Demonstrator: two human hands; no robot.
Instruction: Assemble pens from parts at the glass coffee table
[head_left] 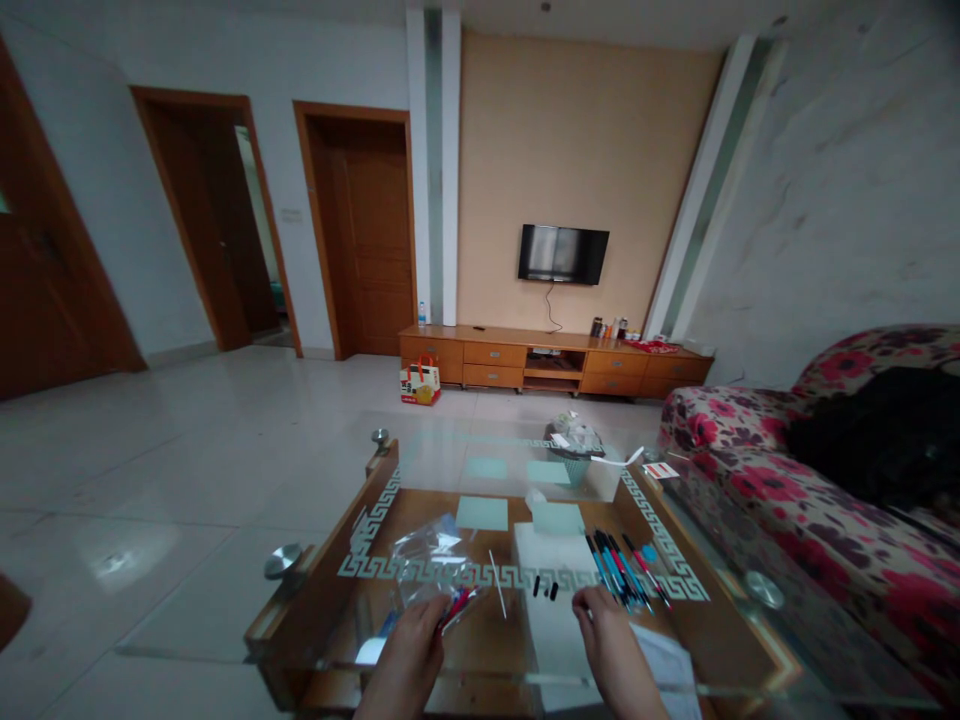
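My left hand [409, 650] is closed around a small red-and-pink pen [459, 604] with a pale end; whether it is one pen or more I cannot tell. Just beyond it lies a clear plastic bag [435, 555], crumpled on the glass tabletop. A thin white stick [497, 585] rests between my hands. Black pen caps [545, 588] lie near my right hand [604, 635], whose fingers are pinched together. What they hold, if anything, is hidden. Beside that hand, a loose pile of blue, black and red pens [622, 568] is spread on the glass.
The glass coffee table [360, 590] has metal knobs at its corners. A bin with a plastic bag [576, 437] stands beyond its far edge. A flowered sofa [750, 440] runs along the right. Farther off are a TV cabinet [491, 365] and a paper bag [420, 382].
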